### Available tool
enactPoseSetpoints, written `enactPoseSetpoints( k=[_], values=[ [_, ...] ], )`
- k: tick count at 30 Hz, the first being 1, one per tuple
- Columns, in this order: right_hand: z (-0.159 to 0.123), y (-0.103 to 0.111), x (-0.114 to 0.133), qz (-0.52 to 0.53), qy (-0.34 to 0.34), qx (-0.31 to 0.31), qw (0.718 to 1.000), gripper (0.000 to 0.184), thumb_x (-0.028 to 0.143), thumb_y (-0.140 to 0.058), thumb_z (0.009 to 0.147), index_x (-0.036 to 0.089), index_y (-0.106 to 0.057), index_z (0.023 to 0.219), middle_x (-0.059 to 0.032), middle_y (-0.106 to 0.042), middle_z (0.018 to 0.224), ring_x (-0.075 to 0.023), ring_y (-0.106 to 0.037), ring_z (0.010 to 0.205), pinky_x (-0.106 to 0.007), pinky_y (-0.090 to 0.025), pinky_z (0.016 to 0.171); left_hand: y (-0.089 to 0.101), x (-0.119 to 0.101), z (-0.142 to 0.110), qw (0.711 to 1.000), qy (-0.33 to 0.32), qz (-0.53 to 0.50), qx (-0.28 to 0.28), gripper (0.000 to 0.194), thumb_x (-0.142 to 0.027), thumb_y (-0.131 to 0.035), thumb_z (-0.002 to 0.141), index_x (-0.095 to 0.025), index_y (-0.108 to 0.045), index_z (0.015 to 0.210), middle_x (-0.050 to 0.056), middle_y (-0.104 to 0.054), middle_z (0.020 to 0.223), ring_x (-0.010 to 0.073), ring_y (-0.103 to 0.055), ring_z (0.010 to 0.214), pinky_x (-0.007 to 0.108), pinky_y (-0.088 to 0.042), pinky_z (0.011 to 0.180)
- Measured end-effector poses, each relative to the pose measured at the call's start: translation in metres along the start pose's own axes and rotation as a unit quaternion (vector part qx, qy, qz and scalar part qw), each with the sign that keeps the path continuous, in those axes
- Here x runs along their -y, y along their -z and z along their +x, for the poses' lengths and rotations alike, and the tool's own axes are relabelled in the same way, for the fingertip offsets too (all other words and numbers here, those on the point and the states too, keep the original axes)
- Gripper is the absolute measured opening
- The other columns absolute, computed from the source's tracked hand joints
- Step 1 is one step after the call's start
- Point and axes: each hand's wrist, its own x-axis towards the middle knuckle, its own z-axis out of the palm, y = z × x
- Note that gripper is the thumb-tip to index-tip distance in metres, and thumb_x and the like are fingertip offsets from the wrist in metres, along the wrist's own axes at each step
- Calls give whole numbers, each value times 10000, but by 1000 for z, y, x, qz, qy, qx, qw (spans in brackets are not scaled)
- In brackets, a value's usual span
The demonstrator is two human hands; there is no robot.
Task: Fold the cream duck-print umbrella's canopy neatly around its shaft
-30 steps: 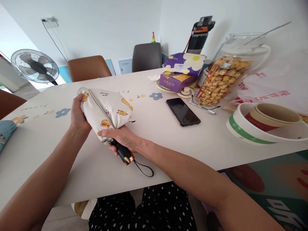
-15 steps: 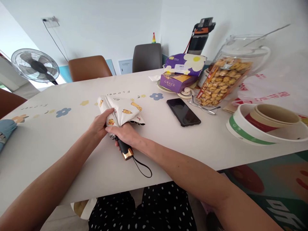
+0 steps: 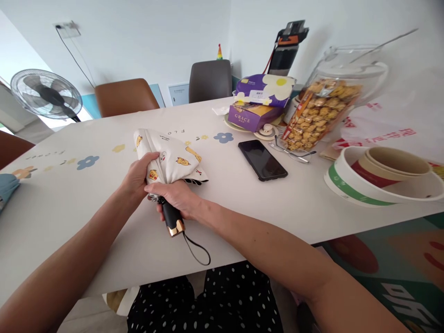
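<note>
The umbrella (image 3: 169,155) is white, printed with small yellow-orange cartoon figures, and dark shows along its lower fold. Its handle (image 3: 170,215) is black with a shiny gold end, and the strap (image 3: 199,254) is black. The table (image 3: 104,203) is white, patterned with blue, yellow and orange flowers and dark lettering. The phone (image 3: 262,160) is black. By the table's right edge, a white bowl (image 3: 362,195) carries a green band, and the tan container (image 3: 378,172) in it a dark red one. Toward the far edge, the box (image 3: 255,116) is purple with gold lettering; the packet (image 3: 265,90) on it is purple with white, yellow-centred flowers. At the left edge, the bundle (image 3: 7,188) is light blue.
</note>
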Motion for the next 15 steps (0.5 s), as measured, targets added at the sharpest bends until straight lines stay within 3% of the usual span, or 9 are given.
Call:
enactPoseSetpoints(
  k=[4, 8, 10, 12, 15],
  values=[
    [-4, 0, 3, -97, 44, -67, 992, 186, 316, -600, 689, 170, -485, 687, 38, -453, 474, -88, -442, 371, -199, -417, 298, -4, -8, -1, 988, -92, -83, 86, 288, -345, -618, 677, -153, -605, 891, 56, -641, 780, 189, -609, 705, 278, -519, 620],
    [-5, 1, 5, -151, 116, -88, 978, 160, 282, -578, 688, 180, -462, 644, 41, -434, 450, -86, -431, 366, -188, -406, 304, -5, -11, -3, 972, -191, -64, 123, 360, -417, -557, 743, -149, -590, 980, 75, -632, 944, 226, -598, 882, 316, -504, 763],
    [-3, 1, 6, -133, 95, -97, 982, 148, 271, -573, 689, 182, -463, 648, 38, -435, 451, -97, -436, 367, -207, -410, 294, -2, -8, 0, 974, -211, 0, 86, 403, -458, -533, 757, -148, -571, 1012, 91, -617, 1007, 249, -582, 949, 346, -487, 810],
    [0, 2, 7, -83, 41, -103, 990, 143, 257, -580, 691, 179, -463, 666, 39, -434, 457, -101, -439, 368, -226, -423, 293, 3, -3, 6, 972, -216, 89, -5, 476, -453, -572, 733, -162, -518, 1106, 106, -563, 1147, 267, -534, 1053, 380, -445, 888],
    [3, 4, 10, 3, -41, -104, 994, 162, 219, -603, 690, 172, -448, 684, 42, -433, 483, -91, -441, 380, -226, -436, 307, 8, 0, 8, 927, -278, 217, -129, 607, -389, -627, 699, -209, -412, 1238, 89, -422, 1331, 261, -432, 1178, 404, -369, 975]
  ],
)
